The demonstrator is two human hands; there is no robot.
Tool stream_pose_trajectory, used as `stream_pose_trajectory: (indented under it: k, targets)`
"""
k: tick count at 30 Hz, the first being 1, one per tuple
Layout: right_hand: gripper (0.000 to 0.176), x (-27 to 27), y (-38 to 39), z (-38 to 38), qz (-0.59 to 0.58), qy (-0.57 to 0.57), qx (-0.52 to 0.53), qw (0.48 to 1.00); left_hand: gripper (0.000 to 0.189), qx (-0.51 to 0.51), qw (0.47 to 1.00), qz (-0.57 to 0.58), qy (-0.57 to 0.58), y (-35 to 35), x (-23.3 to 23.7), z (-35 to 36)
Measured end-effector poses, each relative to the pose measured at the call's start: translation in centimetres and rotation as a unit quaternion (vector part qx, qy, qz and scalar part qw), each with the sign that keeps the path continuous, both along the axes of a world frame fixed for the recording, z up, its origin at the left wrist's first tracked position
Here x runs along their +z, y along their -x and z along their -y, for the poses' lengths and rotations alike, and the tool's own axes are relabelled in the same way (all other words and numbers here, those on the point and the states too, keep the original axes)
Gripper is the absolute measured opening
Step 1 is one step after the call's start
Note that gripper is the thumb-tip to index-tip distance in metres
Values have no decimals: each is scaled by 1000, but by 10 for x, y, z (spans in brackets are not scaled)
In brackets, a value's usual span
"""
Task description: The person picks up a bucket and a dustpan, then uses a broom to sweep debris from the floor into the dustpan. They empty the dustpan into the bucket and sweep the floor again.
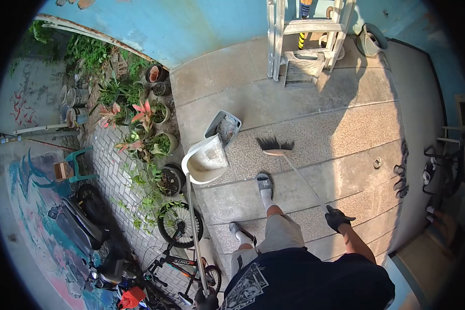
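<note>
We have the grey bin (213,125) as our landmark. The white long-handled dustpan (207,161) sits just on our side of it, its far edge overlapping the bin from above; we cannot tell whether they touch, or whether the pan is off the floor. Our gloved left hand (207,299), partly cut off by the frame, has its fingers wrapped around the dustpan's pole. Our gloved right hand (339,219) grips the end of the broom (277,153), one digit sticking out; the broom's head is right of the bin and nearer us, apart from it. Potted plants (163,143) stand left of the bin.

We judge both tools light and stiff-handled, with bristles that bend. The dustpan probably feels front-heavy, so a firm hold high on its pole suits, lest smooth gloves let it twist.
</note>
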State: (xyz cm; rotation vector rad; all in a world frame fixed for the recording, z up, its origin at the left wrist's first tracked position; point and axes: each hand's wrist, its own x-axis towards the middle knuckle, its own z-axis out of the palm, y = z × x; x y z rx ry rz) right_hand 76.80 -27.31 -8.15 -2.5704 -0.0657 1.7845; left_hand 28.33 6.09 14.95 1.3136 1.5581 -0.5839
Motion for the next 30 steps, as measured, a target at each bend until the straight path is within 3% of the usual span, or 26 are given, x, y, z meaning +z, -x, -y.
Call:
stream_pose_trajectory:
  k: [2, 5, 8, 9, 10, 12, 14, 15, 17, 19, 22, 24, 28, 30]
  targets:
    - [52, 13, 16, 18, 32, -46, -37, 998, 76, -12, 998, 5, 60, 19, -11, -18]
    - [51, 47, -13, -39, 52, -28, -96, 994, 78, -49, 992, -10, 120, 50, -10, -48]
    - [50, -25, -61, -90, 140, -50, -27, 989, 14, -9, 998, -7, 65, -100, 42, -65]
    - [47, -77, -77, -101, 182, -67, -24, 981, 13, 65, 992, -11, 104, -128, 48, -65]
    - [44, -132, -118, -122, 168, -103, -37, 980, 16, -48, 995, 28, 79, -139, 40, -61]
    - [45, -162, -115, -116, 163, -58, -44, 984, 22, -164, 982, 74, 50, -143, 19, -62]
    - [52, -147, -65, -85, 110, -96, -99, 984, 24, -235, 967, 97, 32, -143, 7, -62]
    - [54, -134, -31, -63, 91, -62, -51, 993, 25, -258, 960, 106, 27, -146, 3, -59]
    - [55, -94, 44, -15, 89, -41, -87, 991, 29, -199, 979, 15, 42, -168, -7, -58]
    - [55, -68, 94, 24, 53, -54, -147, 986, 28, -202, 977, 24, 58, -172, -31, -62]
    - [56, -11, 116, 34, 52, -46, -324, 944, 27, -80, 987, 41, 132, -198, -63, -63]
    - [55, -16, 113, 43, 130, -42, -341, 930, 24, -50, 987, 62, 143, -214, -88, -64]
    - [37, -101, -22, 44, 251, -73, -431, 864, 21, -3, 986, 84, 142, -279, -144, -62]
    - [31, -132, -115, 34, 284, -66, -447, 846, 23, -61, 988, 96, 100, -313, -170, -64]
